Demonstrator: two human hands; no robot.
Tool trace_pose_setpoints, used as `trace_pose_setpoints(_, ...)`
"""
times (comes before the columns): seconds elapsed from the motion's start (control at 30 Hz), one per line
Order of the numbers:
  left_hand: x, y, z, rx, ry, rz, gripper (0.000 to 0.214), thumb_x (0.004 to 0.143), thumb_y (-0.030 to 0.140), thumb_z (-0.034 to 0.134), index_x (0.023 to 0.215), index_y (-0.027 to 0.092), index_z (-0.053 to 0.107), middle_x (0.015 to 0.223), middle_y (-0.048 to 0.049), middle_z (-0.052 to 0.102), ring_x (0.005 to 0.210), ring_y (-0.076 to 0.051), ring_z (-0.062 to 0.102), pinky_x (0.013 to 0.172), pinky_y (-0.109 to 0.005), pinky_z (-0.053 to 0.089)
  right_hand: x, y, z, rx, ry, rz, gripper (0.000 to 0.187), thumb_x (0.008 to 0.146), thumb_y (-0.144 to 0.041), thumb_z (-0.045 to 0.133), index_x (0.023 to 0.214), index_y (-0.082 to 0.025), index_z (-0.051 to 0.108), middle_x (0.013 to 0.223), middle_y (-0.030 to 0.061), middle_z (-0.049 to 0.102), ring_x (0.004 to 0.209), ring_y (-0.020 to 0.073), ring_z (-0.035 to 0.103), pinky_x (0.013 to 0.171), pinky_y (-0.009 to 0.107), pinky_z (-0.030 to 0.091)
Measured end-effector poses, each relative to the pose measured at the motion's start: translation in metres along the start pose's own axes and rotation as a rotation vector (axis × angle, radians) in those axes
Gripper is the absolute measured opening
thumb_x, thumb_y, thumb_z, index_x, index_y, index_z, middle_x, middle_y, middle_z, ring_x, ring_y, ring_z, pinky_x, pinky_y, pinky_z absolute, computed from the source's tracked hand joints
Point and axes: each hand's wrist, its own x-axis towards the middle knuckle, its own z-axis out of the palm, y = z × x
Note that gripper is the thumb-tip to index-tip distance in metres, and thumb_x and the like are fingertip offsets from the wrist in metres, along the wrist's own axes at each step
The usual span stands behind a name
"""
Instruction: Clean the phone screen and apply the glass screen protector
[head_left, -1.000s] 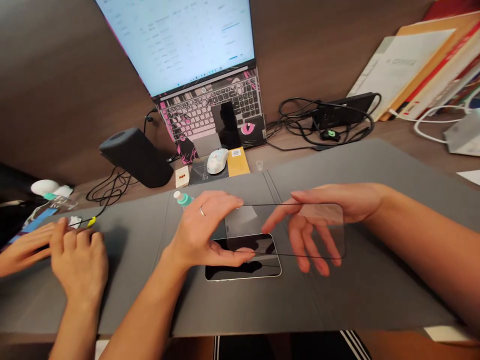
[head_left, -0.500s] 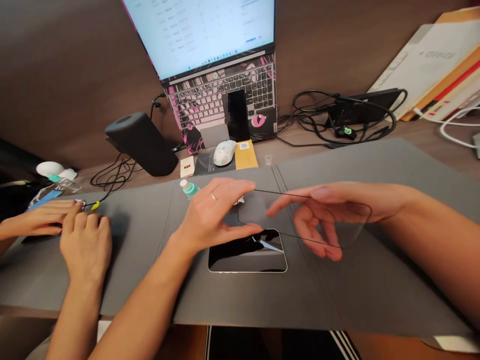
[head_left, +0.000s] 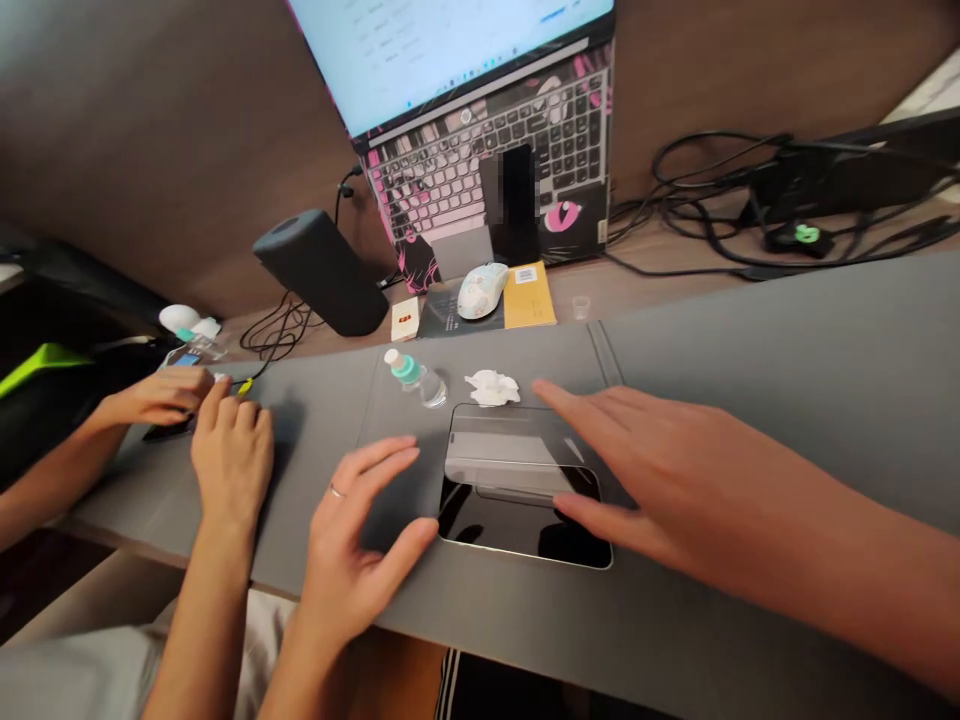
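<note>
Left hand (head_left: 360,545): near the front edge of the grey mat (head_left: 787,360), fingers spread wide and flat, a ring on one finger; the thumb lies right by the left end of the phone; it grips nothing

Right hand (head_left: 660,475): comes in from the right, fingers long and spread; the thumb rests at the right end of the phone and the first finger runs along the far edge of the glass sheet; I cannot tell if it is pinching the sheet

Phone (head_left: 525,520): lies flat on the mat, dark screen up, in the middle near the front edge, between the two hands

Glass sheet (head_left: 510,445): thin and see-through, over the far half of the phone and sticking out past its far edge; I cannot tell if it lies flat on the screen

Another person's hands (head_left: 229,455): at the left end of the mat, one hand fingers down on the mat, the other hand (head_left: 154,398) behind it on a dark thing

Small bottle (head_left: 414,377): clear with a green neck, lying on its side on the mat just past the phone

White wad (head_left: 492,387): crumpled, beside the bottle

Mouse (head_left: 482,290): white, past the far edge of the mat, next to a yellow packet (head_left: 529,296)

Black speaker (head_left: 322,272): left of the mouse

Laptop (head_left: 487,150): farthest back, screen lit, pink and black keys

Black cables (head_left: 757,215): in a heap at the far right
</note>
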Motion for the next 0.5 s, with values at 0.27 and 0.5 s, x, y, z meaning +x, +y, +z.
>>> trace_pose_setpoints(0.27, -0.028, -0.004, 0.005, -0.057, -0.307, -0.269, 0.073, 0.098, 0.060, 0.076, 0.160, 0.039, 0.043, 0.153, -0.0080, 0.062, 0.140, -0.030, 0.058, 0.115, -0.048, 0.053, 0.009, -0.029, 0.015, -0.034, 0.013, -0.066, 0.035, 0.107, -0.025, 0.042, 0.131, -0.008, 0.061, 0.107, 0.0137, 0.080, 0.089, 0.0263, 0.077, 0.075, 0.041, 0.061)
trace_pose_setpoints(0.5, -0.010, -0.013, 0.005, -0.212, -0.444, -0.301, 0.092, 0.094, 0.059, 0.080, 0.168, 0.050, 0.026, 0.165, -0.0026, 0.052, 0.149, -0.027, 0.050, 0.123, -0.048, 0.048, 0.003, -0.028, 0.026, -0.075, 0.009, -0.087, 0.040, 0.111, -0.030, 0.038, 0.138, -0.008, 0.058, 0.116, 0.0159, 0.080, 0.097, 0.0313, 0.078, 0.082, 0.046, 0.061)
